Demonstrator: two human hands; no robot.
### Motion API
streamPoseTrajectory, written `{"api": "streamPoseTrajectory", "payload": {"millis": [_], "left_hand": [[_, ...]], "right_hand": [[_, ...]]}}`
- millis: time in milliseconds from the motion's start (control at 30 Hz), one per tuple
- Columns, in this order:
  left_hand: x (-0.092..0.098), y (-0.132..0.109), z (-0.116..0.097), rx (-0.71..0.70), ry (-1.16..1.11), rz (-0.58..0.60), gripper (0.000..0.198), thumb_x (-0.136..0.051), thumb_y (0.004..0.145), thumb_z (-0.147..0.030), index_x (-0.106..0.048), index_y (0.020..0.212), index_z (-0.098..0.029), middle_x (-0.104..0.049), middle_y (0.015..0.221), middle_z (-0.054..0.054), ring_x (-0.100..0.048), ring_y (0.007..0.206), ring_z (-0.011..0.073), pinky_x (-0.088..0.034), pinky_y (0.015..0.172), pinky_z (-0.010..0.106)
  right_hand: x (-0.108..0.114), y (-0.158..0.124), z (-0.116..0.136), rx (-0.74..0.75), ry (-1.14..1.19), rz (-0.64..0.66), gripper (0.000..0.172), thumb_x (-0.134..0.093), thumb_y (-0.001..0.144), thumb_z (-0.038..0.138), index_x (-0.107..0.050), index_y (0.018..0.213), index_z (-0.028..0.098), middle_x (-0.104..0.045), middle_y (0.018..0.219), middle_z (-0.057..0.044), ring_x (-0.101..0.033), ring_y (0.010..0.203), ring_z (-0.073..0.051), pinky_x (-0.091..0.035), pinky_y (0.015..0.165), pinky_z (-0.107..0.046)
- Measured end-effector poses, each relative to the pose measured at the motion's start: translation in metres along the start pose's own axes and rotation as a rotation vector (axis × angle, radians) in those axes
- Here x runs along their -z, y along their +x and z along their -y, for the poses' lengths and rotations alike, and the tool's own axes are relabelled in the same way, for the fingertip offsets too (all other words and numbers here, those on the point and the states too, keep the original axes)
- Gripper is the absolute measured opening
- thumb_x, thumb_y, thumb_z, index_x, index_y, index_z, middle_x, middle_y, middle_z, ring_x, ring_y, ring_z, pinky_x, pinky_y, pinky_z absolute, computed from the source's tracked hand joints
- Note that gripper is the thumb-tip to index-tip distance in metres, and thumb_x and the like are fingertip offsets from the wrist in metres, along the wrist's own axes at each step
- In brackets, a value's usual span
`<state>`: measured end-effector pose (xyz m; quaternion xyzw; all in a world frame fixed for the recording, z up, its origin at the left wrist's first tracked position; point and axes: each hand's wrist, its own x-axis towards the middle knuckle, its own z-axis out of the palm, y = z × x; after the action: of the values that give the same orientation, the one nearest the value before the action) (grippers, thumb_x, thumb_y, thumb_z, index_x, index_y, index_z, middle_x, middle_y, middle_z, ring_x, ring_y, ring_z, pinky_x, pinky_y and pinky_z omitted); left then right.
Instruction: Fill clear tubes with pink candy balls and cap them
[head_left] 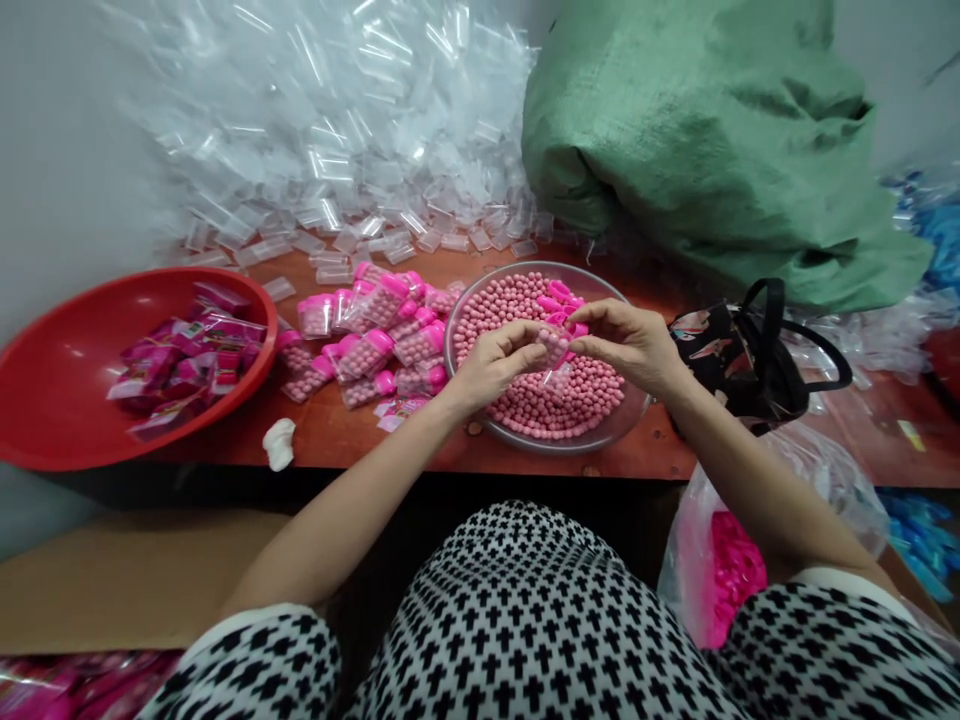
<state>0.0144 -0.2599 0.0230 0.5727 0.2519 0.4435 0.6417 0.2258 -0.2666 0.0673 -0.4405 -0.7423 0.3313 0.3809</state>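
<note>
Metal bowl (559,445) stands near the table edge (405,466), fingers (525,359) holding a tube (553,347) above

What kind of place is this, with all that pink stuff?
It's probably a small packing workshop. There's a huge heap of clear tubes, a basin full of pink beads, and a pile of pink-capped jars with beads inside.
</note>
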Motion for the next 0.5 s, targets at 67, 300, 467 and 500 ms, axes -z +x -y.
{"api": "streamPoseTrajectory", "payload": {"millis": [67, 300, 467, 500], "left_hand": [[0.0, -0.001, 0.0, -0.017, 0.008, -0.025, 0.037, -0.077, 0.08, -0.047, -0.071, 0.101, -0.018, -0.073, 0.096, 0.006, -0.07, 0.09, 0.0194, -0.06, 0.083, 0.034], [-0.003, -0.005, 0.002, -0.023, 0.255, -0.127, 0.039, -0.067, 0.086, -0.044, -0.073, 0.115, -0.018, -0.075, 0.106, 0.007, -0.07, 0.091, 0.0201, -0.059, 0.082, 0.033], [-0.002, -0.008, 0.002, -0.075, 0.325, -0.147, 0.037, -0.066, 0.089, -0.044, -0.075, 0.115, -0.019, -0.078, 0.104, 0.005, -0.072, 0.089, 0.0205, -0.06, 0.08, 0.032], [-0.002, -0.009, 0.002, -0.09, 0.339, -0.156, 0.035, -0.066, 0.089, -0.042, -0.076, 0.114, -0.019, -0.078, 0.106, 0.005, -0.072, 0.092, 0.021, -0.06, 0.082, 0.032]], "right_hand": [[-0.001, -0.001, -0.003, -0.012, 0.026, -0.025, 0.046, -0.072, 0.081, 0.059, -0.07, 0.106, 0.02, -0.073, 0.1, -0.006, -0.068, 0.087, -0.021, -0.056, 0.079, -0.035], [0.002, 0.003, 0.013, 0.242, -0.393, -0.029, 0.032, -0.055, 0.097, 0.045, -0.069, 0.116, 0.024, -0.072, 0.113, -0.01, -0.066, 0.107, -0.025, -0.053, 0.097, -0.041], [-0.005, 0.004, 0.018, 0.22, -0.5, 0.076, 0.028, -0.055, 0.098, 0.037, -0.067, 0.119, 0.024, -0.074, 0.114, -0.009, -0.069, 0.105, -0.025, -0.054, 0.096, -0.041], [-0.006, 0.003, 0.018, 0.216, -0.508, 0.076, 0.028, -0.055, 0.098, 0.036, -0.067, 0.119, 0.023, -0.074, 0.114, -0.009, -0.069, 0.106, -0.025, -0.055, 0.096, -0.041]]}}
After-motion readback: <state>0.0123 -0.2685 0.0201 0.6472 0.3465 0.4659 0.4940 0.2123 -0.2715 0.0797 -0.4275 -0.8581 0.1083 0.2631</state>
